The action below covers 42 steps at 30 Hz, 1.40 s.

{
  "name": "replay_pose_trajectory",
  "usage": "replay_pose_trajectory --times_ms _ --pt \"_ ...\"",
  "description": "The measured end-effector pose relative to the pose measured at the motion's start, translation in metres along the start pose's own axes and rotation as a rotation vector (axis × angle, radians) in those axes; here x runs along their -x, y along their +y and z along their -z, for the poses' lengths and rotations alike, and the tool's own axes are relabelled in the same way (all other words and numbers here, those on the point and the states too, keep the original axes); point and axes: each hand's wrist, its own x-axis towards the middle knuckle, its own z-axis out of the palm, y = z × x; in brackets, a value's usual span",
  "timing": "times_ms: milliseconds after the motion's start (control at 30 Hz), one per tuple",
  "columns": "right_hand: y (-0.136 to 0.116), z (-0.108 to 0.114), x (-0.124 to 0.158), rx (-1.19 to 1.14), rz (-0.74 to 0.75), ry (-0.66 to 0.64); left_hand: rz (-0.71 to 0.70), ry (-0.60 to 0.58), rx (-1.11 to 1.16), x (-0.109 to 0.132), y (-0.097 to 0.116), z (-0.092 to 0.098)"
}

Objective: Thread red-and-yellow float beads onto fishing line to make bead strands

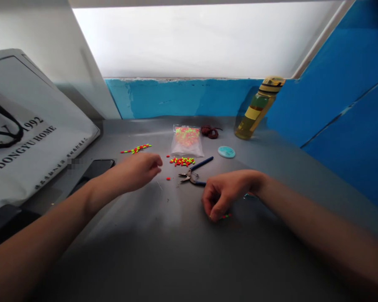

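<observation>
My left hand (145, 170) is over the table left of centre, its fingers curled together; whatever they hold is too small to make out. A thin pale strand (159, 185) shows just below its fingertips. My right hand (222, 193) rests low on the table, thumb and forefinger pinching at a short row of red and green beads (226, 216), partly hidden by the fingers. Between the hands lie blue-handled pliers (190, 174) with jaws apart. Behind them is a pile of red and yellow-green beads (182, 161), with a loose red bead (168, 178) nearer me.
A clear bag of beads (186, 140) lies farther back, beside a dark red cord (210, 131). A round teal disc (226, 152) and a bottle (255, 111) are at right. More beads (136, 149), a phone (97, 168) and a white bag (31, 121) are at left.
</observation>
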Motion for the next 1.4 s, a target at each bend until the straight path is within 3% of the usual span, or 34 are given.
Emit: replay_pose_trajectory --times_ms 100,267,467,567,733,800,933,1167,1300,1400 --pt "-0.001 -0.001 0.0 -0.007 0.022 -0.001 -0.064 -0.16 -0.121 0.005 -0.006 -0.008" --pt "-0.005 -0.007 0.001 0.075 0.05 0.049 -0.08 -0.182 -0.23 0.0 -0.013 -0.023" --pt "-0.013 -0.012 0.009 0.149 -0.063 0.141 -0.124 -0.191 -0.153 -0.002 -0.016 -0.024" --pt "-0.015 -0.009 0.008 0.284 -0.003 0.442 -0.109 -0.15 -0.104 -0.001 -0.014 -0.021" --pt "-0.017 -0.016 -0.012 0.361 0.244 1.023 -0.065 -0.16 0.029 0.003 0.001 -0.011" --pt "-0.018 -0.021 -0.02 0.41 0.347 1.137 -0.095 -0.16 0.059 0.005 0.01 -0.009" --pt "-0.022 -0.03 -0.026 0.43 0.525 1.087 -0.164 -0.186 0.074 0.01 0.027 -0.009" --pt "-0.022 -0.032 -0.024 0.193 0.478 0.92 -0.194 -0.186 0.111 0.014 0.037 -0.008" --pt "-0.021 -0.03 -0.028 0.13 0.449 0.928 -0.202 -0.192 0.091 0.012 0.035 -0.008" --pt "-0.019 -0.027 -0.029 0.023 0.436 0.916 -0.162 -0.123 0.083 0.009 0.032 -0.004"
